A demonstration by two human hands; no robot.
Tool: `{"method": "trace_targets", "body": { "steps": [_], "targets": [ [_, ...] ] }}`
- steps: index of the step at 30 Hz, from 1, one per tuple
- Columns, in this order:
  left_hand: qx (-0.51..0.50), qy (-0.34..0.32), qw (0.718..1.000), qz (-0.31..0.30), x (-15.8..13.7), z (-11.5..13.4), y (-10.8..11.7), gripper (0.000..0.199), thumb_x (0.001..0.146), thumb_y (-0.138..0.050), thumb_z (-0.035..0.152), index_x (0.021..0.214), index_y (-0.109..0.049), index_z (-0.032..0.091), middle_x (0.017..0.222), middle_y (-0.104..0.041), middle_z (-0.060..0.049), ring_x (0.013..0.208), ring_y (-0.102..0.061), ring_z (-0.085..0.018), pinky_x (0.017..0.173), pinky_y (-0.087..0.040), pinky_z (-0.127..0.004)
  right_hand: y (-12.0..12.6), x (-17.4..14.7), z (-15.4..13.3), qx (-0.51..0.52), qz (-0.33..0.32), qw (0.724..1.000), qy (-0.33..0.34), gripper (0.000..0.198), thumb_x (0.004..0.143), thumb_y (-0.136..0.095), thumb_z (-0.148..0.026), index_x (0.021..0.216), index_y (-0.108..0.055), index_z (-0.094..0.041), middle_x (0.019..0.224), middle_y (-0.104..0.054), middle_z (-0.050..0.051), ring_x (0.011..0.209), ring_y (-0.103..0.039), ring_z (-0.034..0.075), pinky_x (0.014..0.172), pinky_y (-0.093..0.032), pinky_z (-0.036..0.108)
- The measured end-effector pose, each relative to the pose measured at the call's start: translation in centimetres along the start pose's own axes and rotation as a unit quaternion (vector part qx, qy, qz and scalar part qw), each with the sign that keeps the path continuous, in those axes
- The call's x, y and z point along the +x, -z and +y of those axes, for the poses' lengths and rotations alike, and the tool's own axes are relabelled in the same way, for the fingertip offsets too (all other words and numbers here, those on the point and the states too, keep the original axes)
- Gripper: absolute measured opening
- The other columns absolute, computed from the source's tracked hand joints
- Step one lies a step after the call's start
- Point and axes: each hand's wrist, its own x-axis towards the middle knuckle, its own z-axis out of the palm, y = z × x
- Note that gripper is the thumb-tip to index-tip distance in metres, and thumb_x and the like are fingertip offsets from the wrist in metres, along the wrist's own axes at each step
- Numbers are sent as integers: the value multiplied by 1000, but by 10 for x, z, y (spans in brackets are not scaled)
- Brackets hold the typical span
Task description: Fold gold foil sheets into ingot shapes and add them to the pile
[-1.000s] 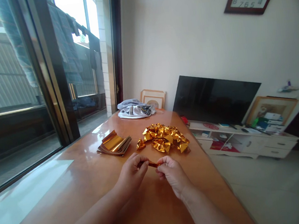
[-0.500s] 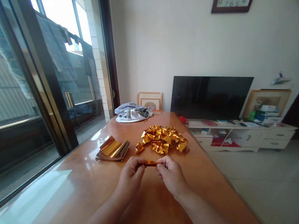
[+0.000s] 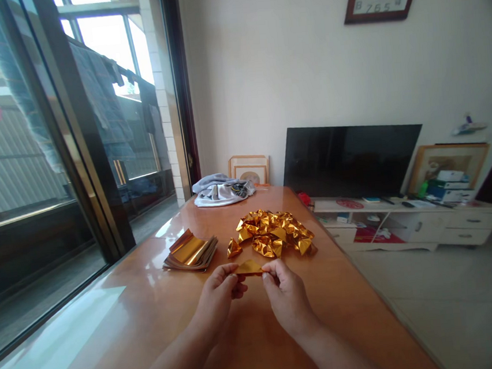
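A folded piece of gold foil paper (image 3: pixel 249 267) is stretched between my two hands, above the near part of the table. My left hand (image 3: pixel 221 288) pinches its left end between thumb and fingers. At the other end, my right hand (image 3: pixel 284 285) grips it the same way. Just beyond lies a heap of folded gold foil pieces (image 3: pixel 276 231), with one single folded piece (image 3: pixel 233 248) apart on its left. Left of that sits a stack of gold foil sheets (image 3: pixel 190 252), its top sheet curling upward.
The glossy brown table (image 3: pixel 243 335) runs away from me. Grey and white cloth (image 3: pixel 220 190) lies at its far end, before leaning picture frames (image 3: pixel 248 167). A television (image 3: pixel 352 160) stands on a white cabinet (image 3: pixel 436 221) to the right. Glass sliding doors (image 3: pixel 71 137) are on the left.
The foil piece between my hands has been tilted or opened up, so a wider, peaked face shows now. Both hands still hold its ends. The camera view has shifted slightly.
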Motion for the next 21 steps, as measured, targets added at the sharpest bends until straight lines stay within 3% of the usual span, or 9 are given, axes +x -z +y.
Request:
{"method": "trace_targets", "body": {
  "steps": [8, 14, 21],
  "targets": [
    [6, -11, 1000, -17, 2, -2, 0, 36, 81, -63, 23, 116, -61, 13, 91, -69, -5, 72, -65, -14, 70, -49, -27, -4, 4, 14, 17, -24, 998, -52, 44, 87, -55, -29, 130, -59, -16, 78, -70, 3, 70, -64, 21, 66, -52, 31],
    [19, -7, 1000, -19, 5, -5, 1, 48, 79, -65, 21, 126, -62, 11, 95, -72, -8, 76, -66, -16, 73, -50, -29, -1, 7, 12, 58, -56, 996, -22, 39, 87, -55, -26, 121, -72, -20, 113, -74, 9, 101, -69, 26, 89, -56, 38],
    [32, -21, 999, -28, 8, -8, 3, 46, 77, -68, 25, 121, -70, 13, 100, -74, -10, 81, -68, -18, 78, -52, -31, 1, 7, 10, 65, -72, 995, -12, 39, 87, -53, -22, 122, -72, -21, 117, -74, 8, 108, -68, 26, 100, -52, 40]
  ]
}}
